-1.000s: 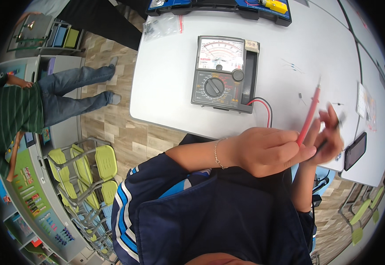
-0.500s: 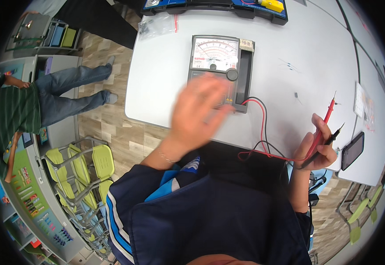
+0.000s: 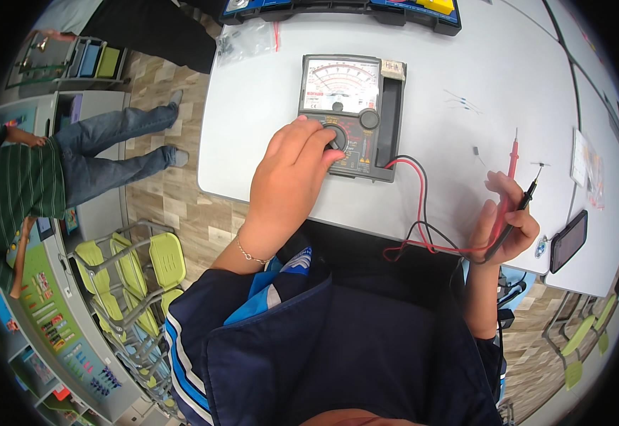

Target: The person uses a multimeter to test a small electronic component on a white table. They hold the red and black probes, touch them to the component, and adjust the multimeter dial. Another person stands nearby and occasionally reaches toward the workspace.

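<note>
One big white bench [image 3: 252,142] carries a dark meter [image 3: 341,85], left of the middle, its long side running near to far. The left hand [image 3: 286,167] is closer to it and reaches over its near left side. Well to the right, the right hand [image 3: 509,220] has its grip closed around a red probe [image 3: 514,160] and a black probe [image 3: 528,194]. Both point far, the black one leaning right. The left grip is pinched on the meter's round dial [image 3: 335,138]. Smallest is a tiny part [image 3: 545,165] by the black tip; I cannot tell if they touch.
</note>
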Demonstrator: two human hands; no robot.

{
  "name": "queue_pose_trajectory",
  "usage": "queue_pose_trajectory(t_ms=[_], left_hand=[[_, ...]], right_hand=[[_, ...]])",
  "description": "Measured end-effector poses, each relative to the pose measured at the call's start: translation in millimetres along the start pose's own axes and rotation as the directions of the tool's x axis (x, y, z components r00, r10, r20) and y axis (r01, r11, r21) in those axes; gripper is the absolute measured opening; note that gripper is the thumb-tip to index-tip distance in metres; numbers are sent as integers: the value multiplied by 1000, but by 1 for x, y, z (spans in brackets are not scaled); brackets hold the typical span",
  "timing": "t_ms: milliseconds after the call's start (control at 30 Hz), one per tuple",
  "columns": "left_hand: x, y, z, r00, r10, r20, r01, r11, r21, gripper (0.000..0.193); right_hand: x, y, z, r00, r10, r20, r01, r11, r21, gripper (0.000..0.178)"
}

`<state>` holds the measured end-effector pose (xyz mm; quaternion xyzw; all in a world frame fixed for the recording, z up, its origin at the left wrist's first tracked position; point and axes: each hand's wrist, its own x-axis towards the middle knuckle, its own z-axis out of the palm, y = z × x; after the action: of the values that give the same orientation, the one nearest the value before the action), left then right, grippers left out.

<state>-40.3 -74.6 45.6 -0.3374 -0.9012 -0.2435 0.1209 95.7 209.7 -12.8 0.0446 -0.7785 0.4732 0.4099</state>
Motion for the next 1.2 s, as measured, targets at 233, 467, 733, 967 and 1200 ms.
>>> queue_pose_trajectory(t_ms=[233, 467, 733, 967, 1200], left_hand=[[9, -7, -11, 995, 70, 68, -69, 998, -8, 31], [9, -10, -4, 992, 116, 59, -119, 991, 60, 31], [11, -11, 4, 995, 96, 7, -96, 983, 156, 25], [6, 17, 9, 989, -141, -50, 150, 935, 321, 26], [15, 23, 17, 957, -289, -30, 275, 867, 416, 33]], right_hand=[[-1, -1, -1, 999, 15, 39, -15, 1000, 1, 33], [14, -36, 65, 940, -38, 340, 7, 996, 90, 31], [16, -45, 100, 919, -106, 379, 178, 971, -161, 48], [15, -45, 103, 939, -96, 331, 166, 968, -190, 49], [9, -45, 106, 948, -105, 300, 157, 976, -154, 45]])
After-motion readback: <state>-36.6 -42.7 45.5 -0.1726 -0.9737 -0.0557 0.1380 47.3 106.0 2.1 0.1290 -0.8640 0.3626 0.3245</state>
